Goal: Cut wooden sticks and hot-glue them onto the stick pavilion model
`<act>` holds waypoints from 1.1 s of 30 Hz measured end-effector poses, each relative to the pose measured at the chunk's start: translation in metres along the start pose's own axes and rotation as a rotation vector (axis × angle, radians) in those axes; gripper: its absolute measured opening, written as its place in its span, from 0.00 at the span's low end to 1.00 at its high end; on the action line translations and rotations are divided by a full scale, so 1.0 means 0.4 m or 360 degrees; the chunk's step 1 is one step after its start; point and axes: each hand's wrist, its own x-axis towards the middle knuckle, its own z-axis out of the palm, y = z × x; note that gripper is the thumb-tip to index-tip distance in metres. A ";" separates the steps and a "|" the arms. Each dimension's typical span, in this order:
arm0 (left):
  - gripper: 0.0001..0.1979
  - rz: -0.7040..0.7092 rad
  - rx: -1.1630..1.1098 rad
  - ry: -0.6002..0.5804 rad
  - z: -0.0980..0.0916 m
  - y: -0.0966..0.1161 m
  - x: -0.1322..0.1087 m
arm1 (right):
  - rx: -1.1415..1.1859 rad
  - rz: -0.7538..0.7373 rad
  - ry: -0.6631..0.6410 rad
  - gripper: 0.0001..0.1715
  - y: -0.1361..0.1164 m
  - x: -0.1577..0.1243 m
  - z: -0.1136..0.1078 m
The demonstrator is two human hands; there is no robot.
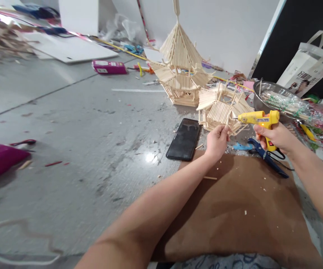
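Observation:
My right hand [273, 135] grips a yellow hot glue gun [258, 117], its nozzle pointing left at the roof of a small pavilion model [219, 112] built from thin wooden sticks. At the model's near edge, my left hand [218, 140] is closed in a pinch on what looks like a short wooden stick [227, 118], mostly hidden by the fingers. Just behind stands a taller stick pavilion [181, 71] with a pointed roof. A black phone [184, 139] lies left of my left hand. Below the glue gun is a dark blue-handled cutter [268, 158].
Brown board [251, 216] covers the floor before me. A metal bowl [258, 97] with bagged sticks stands right, near a white tote bag [301, 69]. Purple devices [109, 67] lie to the left, one closer to me. Scraps and a yellow cord [116, 46] line the wall.

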 end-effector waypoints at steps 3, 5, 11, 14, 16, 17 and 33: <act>0.13 -0.0006 0.0037 0.0034 -0.002 -0.002 0.000 | -0.0048 0.0003 0.0017 0.22 0.000 0.012 0.007; 0.13 -0.0013 0.0053 0.0033 -0.002 -0.005 0.001 | -0.0093 -0.0007 0.0012 0.22 -0.001 0.019 0.012; 0.13 -0.0012 0.0088 0.0045 -0.002 -0.007 0.004 | -0.0215 -0.0008 0.0030 0.22 -0.006 0.028 0.021; 0.12 -0.0016 0.0081 0.0042 -0.003 -0.004 0.004 | -0.0269 -0.0005 0.0045 0.21 -0.009 0.030 0.021; 0.12 -0.0018 0.0068 0.0045 -0.003 -0.002 0.003 | -0.0305 0.0010 0.0037 0.21 -0.012 0.032 0.021; 0.12 -0.0020 0.0060 0.0046 -0.003 -0.002 0.003 | -0.0321 0.0018 0.0033 0.21 -0.013 0.033 0.021; 0.12 -0.0035 0.0063 0.0040 -0.003 -0.005 0.004 | -0.0618 0.0086 0.0006 0.22 -0.035 0.046 0.018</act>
